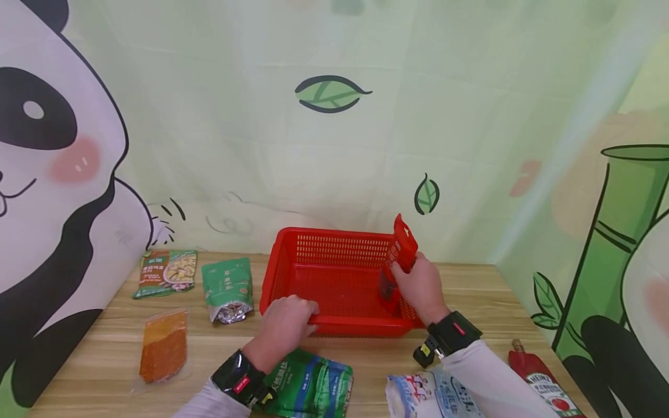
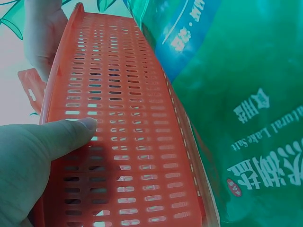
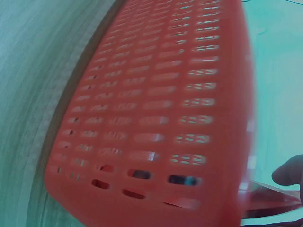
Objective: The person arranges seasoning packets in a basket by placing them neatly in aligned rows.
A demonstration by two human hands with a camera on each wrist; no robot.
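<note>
The red packet is pinched by the right hand in the head view, its lower end held inside the red basket, near the basket's right end. The front rim is gripped by the left hand, with the fingers curled over it. To the left on the tabletop, a flat food packet, a green pouch and a clear packet of orange-brown contents can be seen. A green bag is partly covered by the left wrist; a white bag and a Heinz pouch are placed to the right.

In the left wrist view, the thumb is pressed against the basket's slotted outer wall. "Natural Lake Salt" can be read on the green bag just beside it.

In the right wrist view, most of the frame is filled by the basket's wall; only fingertips and part of the packet are shown at the right edge, so the grip cannot be judged there.
</note>
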